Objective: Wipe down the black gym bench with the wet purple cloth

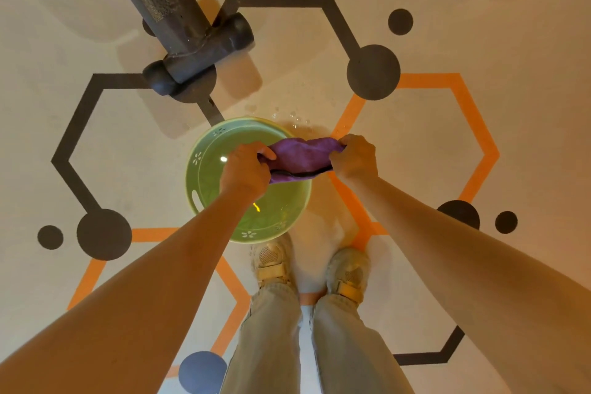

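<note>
Our forearms filled the lower frame, and both hands were closed on the purple cloth [303, 158]: the left hand [246, 169] gripped its end at nine o'clock, the right hand [353, 158] its end at three o'clock. We held the cloth bunched and stretched between them above the far rim of the green basin [204, 201], probably so that wrung water would fall back into it. Droplets on the floor [415, 265] at twelve o'clock of the basin suggested some had missed. Our shoes [275, 265] stood at six o'clock, just beside the basin's near rim, so little room lay between. At eleven o'clock a dark metal foot [198, 57], likely the bench frame, rested on the floor near the basin. The padded bench itself we could not identify with certainty; open floor lay at three o'clock.
</note>
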The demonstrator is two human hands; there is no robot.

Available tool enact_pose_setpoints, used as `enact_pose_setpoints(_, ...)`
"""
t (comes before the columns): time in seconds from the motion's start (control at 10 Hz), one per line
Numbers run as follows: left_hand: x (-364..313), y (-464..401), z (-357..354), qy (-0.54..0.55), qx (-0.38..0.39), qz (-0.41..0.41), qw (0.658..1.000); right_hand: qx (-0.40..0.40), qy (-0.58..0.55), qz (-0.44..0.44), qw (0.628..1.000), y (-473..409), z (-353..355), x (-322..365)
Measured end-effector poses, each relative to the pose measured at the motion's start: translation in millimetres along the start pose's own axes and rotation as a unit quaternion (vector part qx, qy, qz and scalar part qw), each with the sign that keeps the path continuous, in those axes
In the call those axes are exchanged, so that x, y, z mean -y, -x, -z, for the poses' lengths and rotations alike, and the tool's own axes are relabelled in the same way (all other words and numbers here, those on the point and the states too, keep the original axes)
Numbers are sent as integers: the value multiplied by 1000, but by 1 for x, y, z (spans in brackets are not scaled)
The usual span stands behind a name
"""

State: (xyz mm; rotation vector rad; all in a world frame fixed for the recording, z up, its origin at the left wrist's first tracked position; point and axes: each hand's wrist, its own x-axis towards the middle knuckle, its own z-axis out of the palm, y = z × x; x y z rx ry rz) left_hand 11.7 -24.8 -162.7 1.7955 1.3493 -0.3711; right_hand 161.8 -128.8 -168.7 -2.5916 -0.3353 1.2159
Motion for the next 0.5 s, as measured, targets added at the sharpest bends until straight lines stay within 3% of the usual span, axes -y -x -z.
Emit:
enact_pose_setpoints(0.2,6,-2,-5,-22,9,-8,1000,63,-20,13,998,6,-11,-2)
enact_pose_setpoints(0.5,-12,4,9,-38,18,-18,999,61,-10,37,997,27,16,-8)
